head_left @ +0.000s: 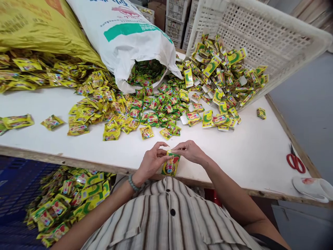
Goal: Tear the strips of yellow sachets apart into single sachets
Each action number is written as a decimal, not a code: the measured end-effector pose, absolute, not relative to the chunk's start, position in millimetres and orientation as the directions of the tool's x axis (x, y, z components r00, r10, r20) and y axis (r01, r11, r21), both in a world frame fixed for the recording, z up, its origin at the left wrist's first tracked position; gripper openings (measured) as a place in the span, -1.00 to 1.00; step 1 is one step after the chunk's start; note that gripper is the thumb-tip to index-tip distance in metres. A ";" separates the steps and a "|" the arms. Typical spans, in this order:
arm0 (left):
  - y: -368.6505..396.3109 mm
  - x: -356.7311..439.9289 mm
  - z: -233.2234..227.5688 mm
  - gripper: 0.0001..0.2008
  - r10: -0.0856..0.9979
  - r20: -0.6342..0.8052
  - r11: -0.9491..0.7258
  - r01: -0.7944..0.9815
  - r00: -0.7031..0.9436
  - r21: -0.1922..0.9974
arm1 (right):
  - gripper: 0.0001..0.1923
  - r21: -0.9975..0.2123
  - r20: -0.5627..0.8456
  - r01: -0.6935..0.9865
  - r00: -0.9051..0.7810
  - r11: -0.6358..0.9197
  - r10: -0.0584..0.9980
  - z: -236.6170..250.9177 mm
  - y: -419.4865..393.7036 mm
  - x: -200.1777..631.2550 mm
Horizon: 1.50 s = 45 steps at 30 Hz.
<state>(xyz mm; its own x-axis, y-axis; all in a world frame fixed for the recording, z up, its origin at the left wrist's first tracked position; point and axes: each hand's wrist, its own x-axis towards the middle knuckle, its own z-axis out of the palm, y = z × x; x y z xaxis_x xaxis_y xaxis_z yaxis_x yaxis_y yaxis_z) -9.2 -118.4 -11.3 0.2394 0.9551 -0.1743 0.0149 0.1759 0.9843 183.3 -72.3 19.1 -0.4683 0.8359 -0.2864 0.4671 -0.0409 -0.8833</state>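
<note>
A white table (pixel 52 104) spreads out ahead of both hands, its wooden front edge just under them. Far ahead and to the left of the hands lies a yellow sack (pixel 33 27), and beside it a white sack (pixel 125 38) lies on its side with its mouth open toward the hands. Ahead and to the right, a white plastic crate (pixel 273 34) is tipped over. A wide spill of small green and yellow packets (pixel 145 104) runs across the table from these, ending a little beyond the fingertips. Below and left of the left hand, a heap of filled packets (pixel 67 201) sits in a blue crate (pixel 13 187). Well to the right of the right hand lie red scissors (pixel 295 161). The left hand (pixel 151 163) and right hand (pixel 189 151) meet over the table edge, fingers pinched on the top corners of one small sachet (pixel 171 164), held upright between them.
</note>
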 end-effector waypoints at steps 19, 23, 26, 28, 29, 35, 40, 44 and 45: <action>-128.9 -7.3 -13.8 -0.78 0.984 -0.041 0.006 0.195 0.174 0.981 | -0.63 -0.945 0.047 0.323 -0.034 0.055 0.998 -25.3 -134.2 174.9; -129.7 -6.6 -19.7 -0.69 0.982 -0.107 0.085 0.140 0.156 0.987 | -0.73 -0.914 0.108 0.386 -0.068 0.126 0.992 -27.3 -134.3 180.5; -128.8 -6.5 -19.7 -0.65 0.982 -0.117 0.095 0.145 0.151 0.985 | -0.77 -0.889 0.168 0.416 -0.093 0.192 0.981 -28.1 -133.2 181.4; -128.0 -7.4 -17.3 -0.71 0.985 -0.077 0.048 0.181 0.153 0.982 | -0.79 -0.872 0.203 0.430 -0.119 0.235 0.972 -26.7 -132.7 180.6; -127.6 -8.1 -15.9 -0.75 0.986 -0.048 0.015 0.202 0.163 0.979 | -0.79 -0.859 0.222 0.442 -0.131 0.257 0.966 -25.4 -132.5 180.0; -124.5 -4.6 -14.6 -0.80 0.976 -0.016 -0.038 0.238 0.218 0.971 | -0.89 -0.791 0.296 0.479 -0.245 0.380 0.923 -17.6 -122.0 177.8; -111.8 -17.2 5.2 -0.74 0.985 -0.030 -0.013 0.247 0.171 0.969 | -0.89 -0.807 0.253 0.465 -0.285 0.364 0.925 -10.2 -80.8 183.6; -114.7 -98.2 32.8 -0.65 0.994 -0.070 0.012 0.554 0.083 0.832 | -0.65 -0.628 0.326 0.711 -0.130 0.317 0.936 -5.9 -26.0 192.0; -119.8 -125.8 35.1 -0.65 0.990 -0.115 0.039 0.644 0.076 0.764 | -0.56 -0.545 0.318 0.784 -0.132 0.295 0.939 -6.1 -11.8 195.0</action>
